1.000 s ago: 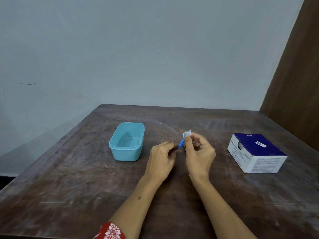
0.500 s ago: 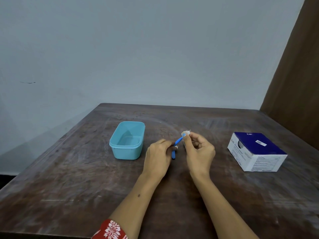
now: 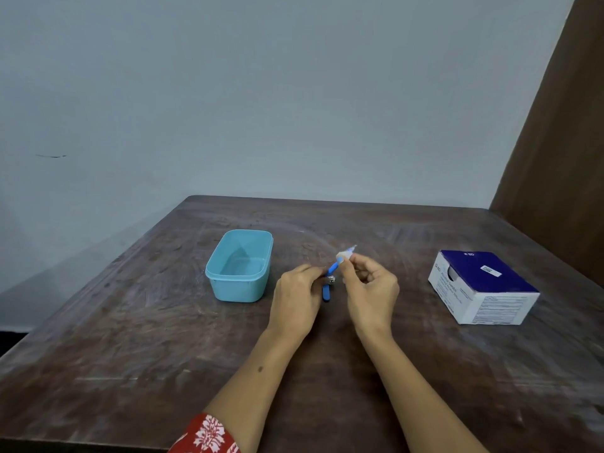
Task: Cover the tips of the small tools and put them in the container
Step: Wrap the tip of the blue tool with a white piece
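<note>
sleeve: red fabric cuff with white flower print (image 3: 209,434) at the bottom edge of my view, on the left forearm.
table: dark brown wooden tabletop, scuffed with pale streaks (image 3: 137,348), carries everything I see.
left hand: my left hand (image 3: 299,297) sits low over the table centre, back to camera, fingers curled in toward the blue tool; looks like it grips the lower end, contact itself hidden behind the knuckles.
right hand: my right hand (image 3: 371,289) just beside the left, thumb and forefinger pinching the covered tip end of the tool, other fingers curled.
tool: small blue plastic-handled tool (image 3: 330,276), held between both hands above the table, slanting up to the right; a small metal bit shows mid-way, a second blue leg hangs down by the left hand.
tip cover: small whitish translucent cap (image 3: 346,255) on the upper tip, at my right fingertips; blurred, I can't tell how far seated.
container: light blue rectangular plastic tub with rounded corners, no lid (image 3: 240,266), left of the hands, near but apart; nothing visible inside.
box: white cardboard box with dark blue top and small printed label (image 3: 483,286), right of the hands, well apart, turned at an angle.
wall: plain pale grey-blue wall (image 3: 261,93) behind the table.
panel: brown wooden panel (image 3: 568,152) at far right.
</note>
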{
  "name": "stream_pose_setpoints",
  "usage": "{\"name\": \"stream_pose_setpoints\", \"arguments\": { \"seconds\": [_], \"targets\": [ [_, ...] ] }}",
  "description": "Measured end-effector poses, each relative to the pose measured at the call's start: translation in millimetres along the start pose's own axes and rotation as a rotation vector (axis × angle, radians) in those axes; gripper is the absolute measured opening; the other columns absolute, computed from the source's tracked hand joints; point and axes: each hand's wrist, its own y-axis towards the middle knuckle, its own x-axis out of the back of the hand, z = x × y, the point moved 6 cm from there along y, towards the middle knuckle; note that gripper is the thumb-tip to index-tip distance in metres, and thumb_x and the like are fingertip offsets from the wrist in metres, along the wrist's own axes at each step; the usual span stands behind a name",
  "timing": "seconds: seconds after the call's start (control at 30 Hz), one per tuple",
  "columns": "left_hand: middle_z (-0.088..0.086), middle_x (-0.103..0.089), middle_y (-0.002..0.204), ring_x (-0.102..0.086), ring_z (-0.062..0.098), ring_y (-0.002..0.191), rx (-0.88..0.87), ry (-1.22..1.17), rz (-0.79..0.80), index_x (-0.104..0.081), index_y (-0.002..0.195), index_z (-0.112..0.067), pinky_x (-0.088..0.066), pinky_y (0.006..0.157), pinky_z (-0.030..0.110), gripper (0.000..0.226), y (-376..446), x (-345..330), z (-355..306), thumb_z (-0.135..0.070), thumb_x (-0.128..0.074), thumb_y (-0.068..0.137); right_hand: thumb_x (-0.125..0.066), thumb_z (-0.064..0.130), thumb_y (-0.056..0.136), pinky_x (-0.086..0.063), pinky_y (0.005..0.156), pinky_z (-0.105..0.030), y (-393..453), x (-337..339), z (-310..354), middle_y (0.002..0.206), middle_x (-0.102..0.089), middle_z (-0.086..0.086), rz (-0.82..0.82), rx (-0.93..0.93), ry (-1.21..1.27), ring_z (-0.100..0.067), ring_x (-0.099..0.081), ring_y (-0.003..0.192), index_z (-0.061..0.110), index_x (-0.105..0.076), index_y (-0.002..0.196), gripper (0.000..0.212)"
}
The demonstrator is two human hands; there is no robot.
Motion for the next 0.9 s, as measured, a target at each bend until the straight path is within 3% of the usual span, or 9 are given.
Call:
{"name": "stream_pose_setpoints", "arguments": {
  "seconds": [0.13,0.33,0.5,0.73,0.9],
  "targets": [
    [0.005,-0.069,0.078,-0.054,0.006,0.065,-0.019,-0.039,-0.052,-0.073,0.096,-0.008,-0.036,0.061,0.006,0.02,1,3,-3,0.001,-0.063,0.081,-0.073,0.02,0.08,-0.054,0.067,-0.02,-4,-8,1,0.073,-0.072,0.006,0.112,0.027,-0.085,-0.003,-0.068,0.067,0.015,-0.074,0.09,0.011],
    [0.003,-0.068,0.077,-0.059,0.01,0.066,-0.058,-0.087,-0.008,-0.072,0.099,-0.01,-0.046,0.062,0.02,0.019,-1,-4,-6,-0.006,-0.065,0.083,-0.072,0.021,0.082,-0.053,0.065,-0.023,1,7,7,0.068,-0.071,0.006,-0.073,0.064,0.01,-0.006,-0.066,0.063,0.018,-0.072,0.085,0.004],
    [0.003,-0.067,0.074,-0.058,0.01,0.064,-0.026,-0.12,-0.047,-0.073,0.092,-0.009,-0.046,0.061,0.021,0.017,-1,1,-1,-0.001,-0.063,0.081,-0.073,0.021,0.081,-0.053,0.067,-0.022,-3,-9,-1,0.072,-0.072,0.005,0.131,0.013,-0.085,-0.005,-0.068,0.066,0.019,-0.074,0.085,0.005],
    [0.003,-0.071,0.082,-0.064,0.012,0.072,-0.017,-0.181,-0.039,-0.073,0.098,-0.011,-0.053,0.068,0.029,0.018,-1,-4,-3,-0.007,-0.068,0.081,-0.071,0.023,0.083,-0.054,0.066,-0.026,-2,3,7,0.07,-0.071,0.003,-0.032,0.094,-0.002,-0.008,-0.068,0.063,0.025,-0.07,0.083,0.002],
    [0.002,-0.07,0.075,-0.063,0.011,0.068,0.003,-0.185,-0.051,-0.073,0.088,-0.011,-0.051,0.064,0.03,0.016,-1,-2,2,-0.001,-0.065,0.079,-0.073,0.025,0.081,-0.054,0.065,-0.024,-3,-4,2,0.066,-0.071,0.006,0.07,0.037,-0.081,-0.005,-0.068,0.062,0.022,-0.072,0.078,0.004]
  ]
}}
